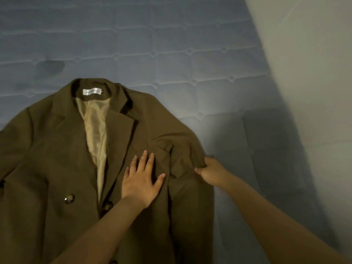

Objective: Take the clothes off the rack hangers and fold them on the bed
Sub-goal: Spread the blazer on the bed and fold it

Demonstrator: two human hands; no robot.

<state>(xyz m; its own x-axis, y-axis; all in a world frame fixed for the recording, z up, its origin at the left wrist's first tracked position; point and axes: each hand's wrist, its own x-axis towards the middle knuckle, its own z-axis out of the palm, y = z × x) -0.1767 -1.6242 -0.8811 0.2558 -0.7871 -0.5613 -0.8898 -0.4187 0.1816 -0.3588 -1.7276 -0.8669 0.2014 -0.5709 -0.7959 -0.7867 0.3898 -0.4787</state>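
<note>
**Olive jacket spread on the bed, sleeve being brought in**

Head view. An olive-brown jacket (57, 159) is laid face up on the blue quilted mattress (171, 44), collar toward the far side, hem toward the person. The left hand (142, 181) is pressed flat on the front panel with its fingers spread and straight. The right hand (210, 171) is curled round a bunch of cloth at the jacket's right edge, where the sleeve (179, 155) is gathered and creased.

The step in hand is judged to be the folding of that sleeve across the front. It would be done well if the flat hand is kept as an anchor so the body does not slide, the gathered cloth is lifted slightly, not dragged, and the crease is laid along the shoulder line before being smoothed outward.

The cloth looks matte and fairly heavy. A pale, shiny lining (96, 134) is shown between the open lapels, a white label (92, 91) is sewn under the collar, and a brown button (69, 198) is seen on the front. A pale wall (314, 73) runs along the right.
</note>
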